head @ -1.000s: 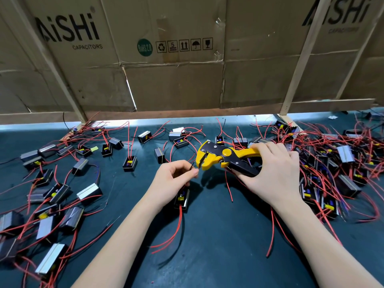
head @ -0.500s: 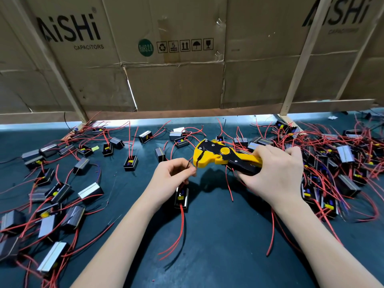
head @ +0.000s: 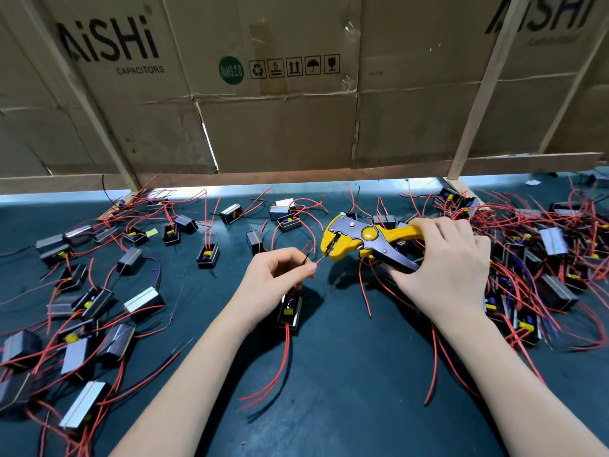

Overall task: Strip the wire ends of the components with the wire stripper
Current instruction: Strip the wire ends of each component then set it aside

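Note:
My right hand (head: 445,268) grips the handles of a yellow and black wire stripper (head: 359,239), jaws pointing left. My left hand (head: 276,278) pinches a thin red wire (head: 319,259) whose tip sits at the stripper's jaws. That wire belongs to a small black component (head: 290,311) hanging just under my left hand, with more red and black leads trailing toward me over the dark mat (head: 346,374).
Several black components with red wires (head: 95,301) lie scattered on the left. A dense tangled heap of them (head: 543,258) fills the right side. Cardboard boxes (head: 280,94) on a wooden frame wall off the back.
The stripper has shifted slightly right and away from my left hand, and its jaws look wider. My left hand still pinches the wire, its tip now at the jaws.

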Demonstrator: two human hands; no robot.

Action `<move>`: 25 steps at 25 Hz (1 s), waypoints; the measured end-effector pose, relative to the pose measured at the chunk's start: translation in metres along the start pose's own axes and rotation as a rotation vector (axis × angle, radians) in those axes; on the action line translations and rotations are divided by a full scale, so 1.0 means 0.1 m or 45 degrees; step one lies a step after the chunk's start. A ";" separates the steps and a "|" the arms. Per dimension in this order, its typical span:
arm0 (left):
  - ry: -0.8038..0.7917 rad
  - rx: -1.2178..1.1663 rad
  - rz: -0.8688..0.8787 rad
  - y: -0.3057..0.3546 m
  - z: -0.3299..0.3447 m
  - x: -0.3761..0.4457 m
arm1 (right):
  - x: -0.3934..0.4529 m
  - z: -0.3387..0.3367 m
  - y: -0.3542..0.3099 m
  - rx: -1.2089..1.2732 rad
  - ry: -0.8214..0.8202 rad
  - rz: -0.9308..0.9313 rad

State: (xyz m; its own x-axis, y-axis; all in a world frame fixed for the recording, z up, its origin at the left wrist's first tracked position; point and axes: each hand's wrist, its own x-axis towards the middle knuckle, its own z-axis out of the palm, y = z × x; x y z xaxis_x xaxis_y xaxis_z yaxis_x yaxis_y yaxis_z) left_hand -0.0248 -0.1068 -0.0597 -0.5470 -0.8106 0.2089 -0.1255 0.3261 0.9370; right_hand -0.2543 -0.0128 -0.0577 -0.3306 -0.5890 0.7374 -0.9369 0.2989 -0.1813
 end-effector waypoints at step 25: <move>-0.034 0.700 -0.016 -0.07 -0.17 -0.01 | 0.03 -0.03 0.06 0.072 0.008 0.081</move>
State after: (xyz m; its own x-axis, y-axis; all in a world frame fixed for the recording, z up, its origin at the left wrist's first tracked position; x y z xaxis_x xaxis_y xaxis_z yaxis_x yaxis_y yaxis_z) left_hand -0.0099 -0.1166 -0.0616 -0.5628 -0.8058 0.1844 -0.5423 0.5283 0.6533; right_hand -0.2605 -0.0108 -0.0550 -0.3892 -0.5652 0.7274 -0.9190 0.2925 -0.2644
